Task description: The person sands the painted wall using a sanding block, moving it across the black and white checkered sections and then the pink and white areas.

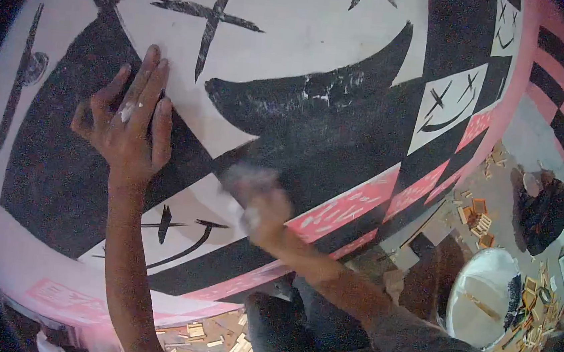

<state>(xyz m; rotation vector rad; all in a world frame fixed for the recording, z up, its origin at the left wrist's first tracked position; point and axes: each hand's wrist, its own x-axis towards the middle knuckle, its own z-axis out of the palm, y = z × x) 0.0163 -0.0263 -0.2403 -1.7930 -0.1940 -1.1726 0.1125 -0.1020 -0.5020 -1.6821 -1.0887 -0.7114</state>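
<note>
A large curved surface (339, 137) is painted with black, white and pink checks and crossed-eye smiling faces. My left hand (130, 112) lies against it, fingers stretched over a black area and the edge of a white square, with white specks on the skin. Over the black and white area right of it is my right hand (260, 201), smeared by motion. Something pale shows at its fingers, too blurred to name. A wide black smile (309, 91) with pale scuffs lies above my right hand.
A white bucket (482, 297) with a stick in it stands on the floor at lower right. Wooden pieces (479, 220) are scattered around there. A dark bundle (544, 209) lies at the right. My dark-clothed legs (303, 319) are below the painted surface.
</note>
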